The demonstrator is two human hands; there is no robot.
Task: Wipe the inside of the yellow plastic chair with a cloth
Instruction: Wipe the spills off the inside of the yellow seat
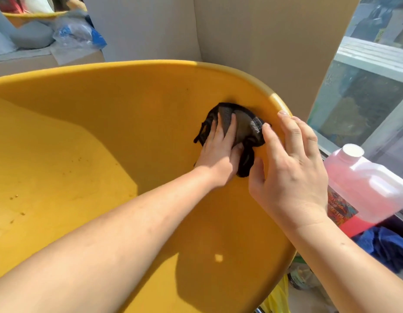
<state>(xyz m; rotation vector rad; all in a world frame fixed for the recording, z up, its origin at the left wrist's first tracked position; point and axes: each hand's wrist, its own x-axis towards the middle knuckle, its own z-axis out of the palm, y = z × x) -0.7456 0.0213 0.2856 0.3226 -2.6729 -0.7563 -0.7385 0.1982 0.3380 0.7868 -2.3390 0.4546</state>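
Jug (363, 184) of pink liquid stands just beside chair (105, 136) rim.

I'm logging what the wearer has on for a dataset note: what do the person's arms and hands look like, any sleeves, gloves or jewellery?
Both forearms are bare as far as the frame shows, with no sleeves in view. The left hand and right hand wear no gloves, and no rings, watch or bracelets show. Fingernails are short and unpainted.
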